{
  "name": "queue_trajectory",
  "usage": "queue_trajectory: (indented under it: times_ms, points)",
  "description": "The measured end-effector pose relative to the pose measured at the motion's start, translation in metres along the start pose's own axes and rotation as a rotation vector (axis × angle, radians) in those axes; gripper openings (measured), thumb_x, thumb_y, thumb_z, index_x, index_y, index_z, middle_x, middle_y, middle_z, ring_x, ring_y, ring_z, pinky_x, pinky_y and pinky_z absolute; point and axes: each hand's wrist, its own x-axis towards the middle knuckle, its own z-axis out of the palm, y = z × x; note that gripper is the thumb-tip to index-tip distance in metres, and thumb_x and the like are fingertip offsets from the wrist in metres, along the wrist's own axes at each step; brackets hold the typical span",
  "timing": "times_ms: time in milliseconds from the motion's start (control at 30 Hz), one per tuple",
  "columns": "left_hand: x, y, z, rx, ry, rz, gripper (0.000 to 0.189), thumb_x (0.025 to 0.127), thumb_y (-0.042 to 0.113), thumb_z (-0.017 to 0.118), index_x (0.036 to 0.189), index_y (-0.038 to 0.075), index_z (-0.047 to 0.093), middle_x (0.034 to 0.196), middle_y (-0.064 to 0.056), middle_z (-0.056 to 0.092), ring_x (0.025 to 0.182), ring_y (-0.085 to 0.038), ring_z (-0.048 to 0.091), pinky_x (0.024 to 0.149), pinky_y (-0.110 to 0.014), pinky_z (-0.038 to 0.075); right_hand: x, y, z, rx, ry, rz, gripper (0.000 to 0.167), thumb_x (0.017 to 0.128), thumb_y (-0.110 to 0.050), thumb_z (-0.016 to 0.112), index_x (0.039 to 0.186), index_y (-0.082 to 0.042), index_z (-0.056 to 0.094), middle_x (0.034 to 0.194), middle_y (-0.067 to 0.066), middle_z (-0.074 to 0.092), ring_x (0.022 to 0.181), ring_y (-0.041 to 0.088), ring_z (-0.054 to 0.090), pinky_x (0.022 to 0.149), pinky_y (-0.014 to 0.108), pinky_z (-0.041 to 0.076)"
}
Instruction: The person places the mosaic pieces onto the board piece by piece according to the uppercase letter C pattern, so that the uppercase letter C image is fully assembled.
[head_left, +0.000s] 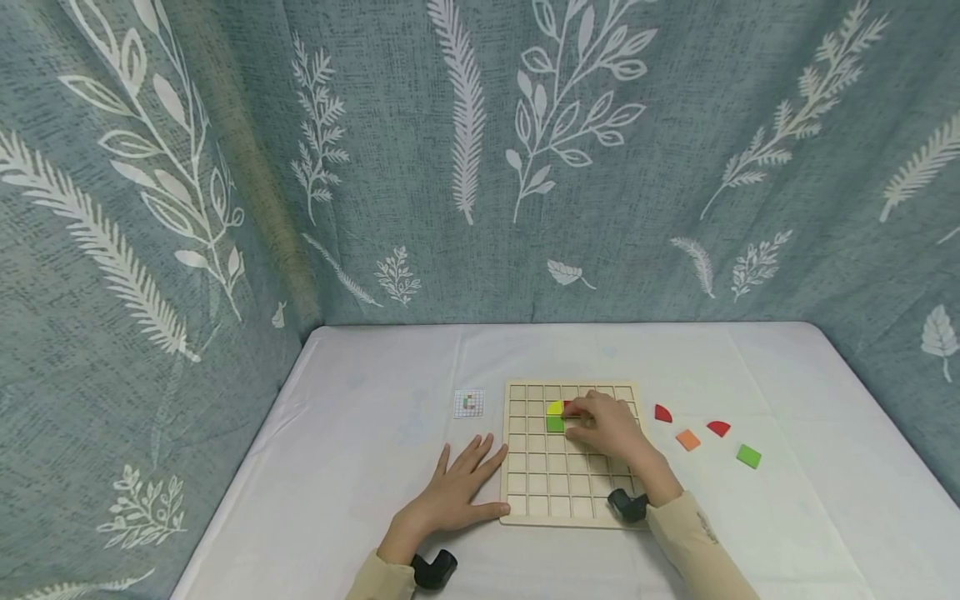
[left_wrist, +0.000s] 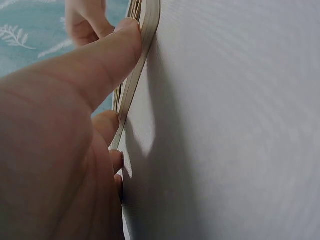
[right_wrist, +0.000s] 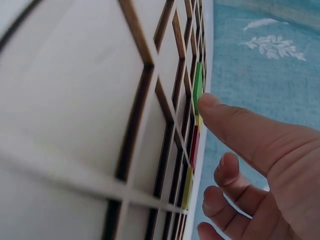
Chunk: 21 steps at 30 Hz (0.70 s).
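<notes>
A wooden grid board [head_left: 525, 483] lies on the white table. In its upper middle cells sit a green square tile [head_left: 554, 424], a yellow quarter-round tile [head_left: 554, 408] and a red tile [head_left: 572, 404], partly covered by fingers. My right hand [head_left: 611, 425] hovers over these cells, thumb and forefinger apart, fingertips close to the red tile. In the right wrist view the thumb tip overlaps the green tile [right_wrist: 198, 85], and a second yellow tile [right_wrist: 187, 189] shows beyond the red. My left hand [head_left: 453, 492] spreads along the board's left side, its thumb at the edge.
Right of the board lie loose tiles: a red quarter-round [head_left: 663, 413], an orange square [head_left: 687, 440], another red quarter-round [head_left: 718, 428] and a green square [head_left: 748, 456]. A small printed grid card [head_left: 468, 403] lies to the board's left. A patterned curtain [head_left: 405, 167] hangs behind.
</notes>
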Motion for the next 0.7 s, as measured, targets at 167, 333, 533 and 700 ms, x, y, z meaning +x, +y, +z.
queue_trajectory:
  times_ms: [167,333,533,700]
  points:
    - [0.0,0.0,-0.001,-0.004,0.0,0.003,0.078,0.085,0.054,0.055,0.148,0.019,0.025,0.155,-0.011,0.016,0.143,-0.031,0.008,0.11,-0.062,-0.004,-0.003,0.006,-0.002,0.016,-0.007,0.019,0.018,0.078,-0.023,0.075,0.095,-0.019,0.07,0.077,-0.005,0.052,0.069,0.009,0.045,0.066,0.028,0.033]
    - [-0.001,0.0,-0.001,-0.013,0.003,0.003,0.078,0.086,0.053,0.056,0.148,0.018,0.026,0.155,-0.011,0.016,0.143,-0.031,0.008,0.11,-0.062,-0.004,-0.007,0.008,-0.005,0.011,-0.008,0.022,0.018,0.078,-0.022,0.075,0.094,-0.018,0.071,0.076,-0.004,0.053,0.068,0.01,0.045,0.063,0.026,0.035]
    - [-0.002,0.0,0.001,-0.016,0.007,0.001,0.078,0.085,0.054,0.056,0.148,0.019,0.026,0.155,-0.011,0.017,0.143,-0.031,0.009,0.11,-0.062,-0.004,-0.013,0.01,-0.012,0.015,0.006,0.037,0.017,0.077,-0.021,0.075,0.094,-0.017,0.071,0.075,-0.005,0.053,0.067,0.01,0.045,0.065,0.027,0.034]
    - [-0.001,0.0,0.0,-0.019,0.008,0.002,0.078,0.085,0.054,0.056,0.147,0.019,0.026,0.155,-0.01,0.017,0.143,-0.03,0.009,0.11,-0.062,-0.004,-0.019,0.012,-0.017,0.011,0.012,0.044,0.017,0.079,-0.019,0.074,0.095,-0.017,0.071,0.072,-0.006,0.048,0.066,0.01,0.042,0.066,0.03,0.027]
